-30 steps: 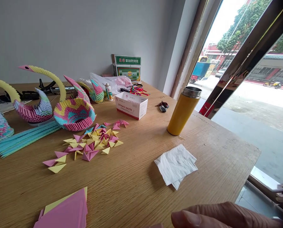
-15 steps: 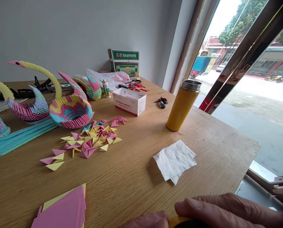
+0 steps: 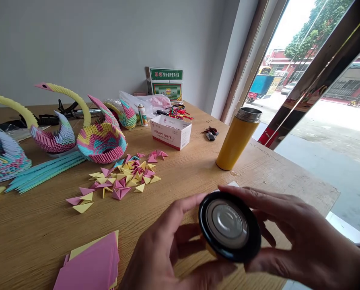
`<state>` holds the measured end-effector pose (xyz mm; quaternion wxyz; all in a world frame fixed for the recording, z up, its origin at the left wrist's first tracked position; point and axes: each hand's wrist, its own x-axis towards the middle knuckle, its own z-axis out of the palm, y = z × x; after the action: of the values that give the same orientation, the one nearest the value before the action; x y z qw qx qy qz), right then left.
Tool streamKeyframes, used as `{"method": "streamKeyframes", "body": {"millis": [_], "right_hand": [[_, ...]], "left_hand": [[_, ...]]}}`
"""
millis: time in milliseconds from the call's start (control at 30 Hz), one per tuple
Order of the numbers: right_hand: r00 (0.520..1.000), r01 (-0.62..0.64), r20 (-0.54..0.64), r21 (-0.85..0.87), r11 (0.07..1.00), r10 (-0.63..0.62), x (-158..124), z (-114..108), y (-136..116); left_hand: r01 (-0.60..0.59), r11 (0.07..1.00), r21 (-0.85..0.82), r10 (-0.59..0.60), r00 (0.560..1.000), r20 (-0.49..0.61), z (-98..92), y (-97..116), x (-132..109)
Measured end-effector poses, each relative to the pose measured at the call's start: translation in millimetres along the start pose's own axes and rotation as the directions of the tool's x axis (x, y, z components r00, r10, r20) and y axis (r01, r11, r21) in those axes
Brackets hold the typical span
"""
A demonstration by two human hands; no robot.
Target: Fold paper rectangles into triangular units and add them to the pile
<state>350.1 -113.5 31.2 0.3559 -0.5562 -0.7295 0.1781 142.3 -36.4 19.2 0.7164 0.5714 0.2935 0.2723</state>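
Note:
Between my two hands is a round bottle lid, its black-rimmed underside with a pale inner disc facing me. My left hand grips it from the left, with the thumb below and fingers behind. From the right, my right hand closes on the same lid, forefinger along the top edge and thumb underneath. Beyond them the yellow bottle stands uncapped, showing its steel neck. A white tissue is mostly hidden behind the lid and my fingers.
Folded paper triangles lie scattered left of centre, behind a stack of pink and yellow paper. Paper swans stand at the left. A sticky note box and keys lie farther back. The table's edge is at right.
My hands have risen from the bottom edge into view, bringing up the lid, whose underside now shows. The tissue has become mostly covered. The view has shifted slightly left.

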Motion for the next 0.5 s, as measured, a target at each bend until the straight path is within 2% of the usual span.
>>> {"method": "streamKeyframes", "body": {"millis": [167, 233, 333, 500], "right_hand": [[0.998, -0.054, 0.019, 0.056, 0.997, 0.053, 27, -1, 20], [0.996, -0.073, 0.048, 0.060, 0.996, 0.070, 39, -3, 29], [0.992, -0.100, 0.084, 0.040, 0.994, 0.096, 56, -7, 42], [0.988, -0.089, 0.119, -0.040, 0.995, 0.093, 77, -6, 69]], "left_hand": [[-0.094, 0.994, 0.047, 0.091, 0.993, 0.070, -8.0, -5, 37], [-0.184, 0.975, 0.121, 0.173, 0.980, 0.094, -13.9, -5, 54], [-0.300, 0.918, 0.259, 0.278, 0.953, 0.118, -22.6, -9, 79], [-0.369, 0.798, 0.476, 0.362, 0.926, 0.110, -34.3, -20, 117]]}}
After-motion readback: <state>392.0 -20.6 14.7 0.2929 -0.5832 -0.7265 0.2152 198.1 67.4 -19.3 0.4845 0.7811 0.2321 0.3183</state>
